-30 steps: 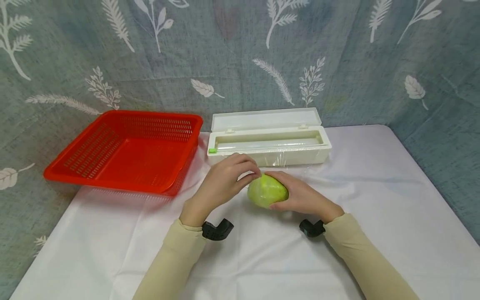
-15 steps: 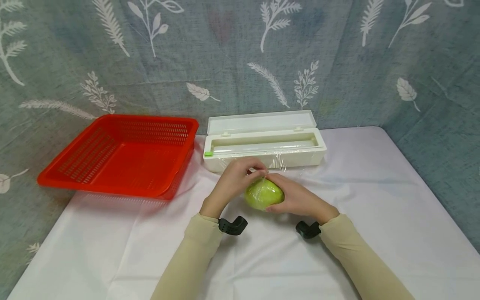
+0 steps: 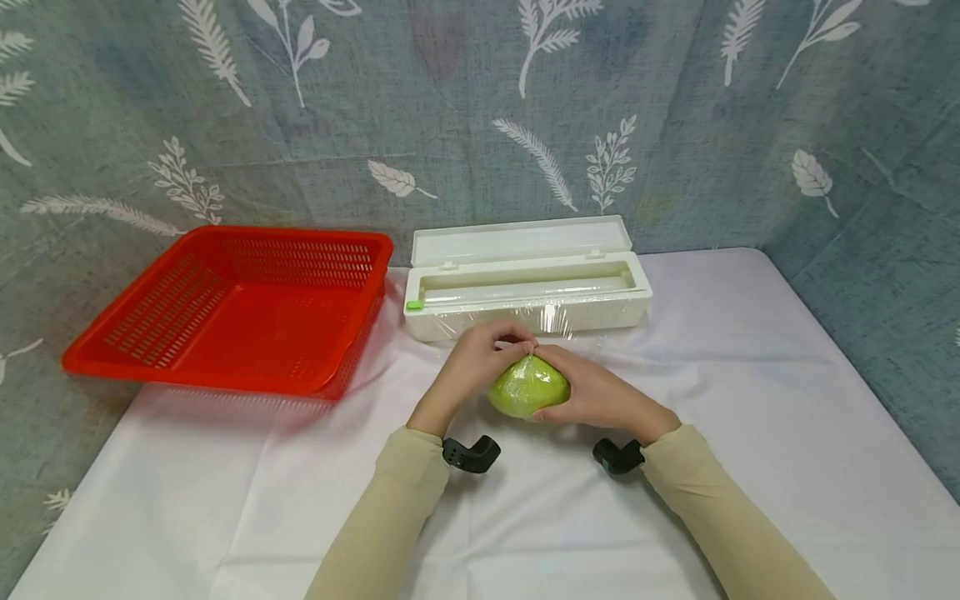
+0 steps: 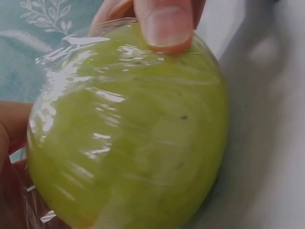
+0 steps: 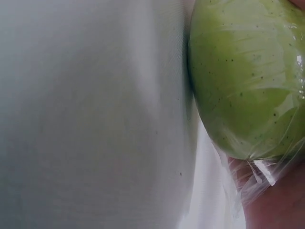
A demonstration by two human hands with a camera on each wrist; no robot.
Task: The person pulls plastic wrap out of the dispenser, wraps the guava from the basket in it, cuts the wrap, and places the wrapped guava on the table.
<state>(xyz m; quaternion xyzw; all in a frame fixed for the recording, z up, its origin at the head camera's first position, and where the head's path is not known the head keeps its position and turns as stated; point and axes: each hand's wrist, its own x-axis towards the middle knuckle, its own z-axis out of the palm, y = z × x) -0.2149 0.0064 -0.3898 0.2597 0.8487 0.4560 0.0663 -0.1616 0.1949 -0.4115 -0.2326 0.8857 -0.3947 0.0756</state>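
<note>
A smooth yellow-green fruit [image 3: 529, 387] with small dark specks sits low over the white cloth, wrapped in clear plastic wrap [image 4: 101, 114]. My right hand [image 3: 600, 392] grips it from the right side, thumb in front and fingers behind. At the top of the fruit, my left hand [image 3: 480, 362] pinches the wrap between curled fingers and thumb, touching the right fingertips. Creased film [image 5: 264, 172] gathers at one end of the fruit in the right wrist view. The fruit's far side is hidden by the hands.
Behind the hands stands a white plastic-wrap dispenser [image 3: 592, 317] with its lid up, a roll [image 3: 525, 292] inside and film over its front. A red perforated basket [image 3: 277, 325] stands at the left. A patterned grey-green curtain [image 3: 465, 108] closes off the back.
My left hand has moved right to the top of the fruit and now meets the right fingertips there. The view has shifted slightly. The right hand keeps its grip.
</note>
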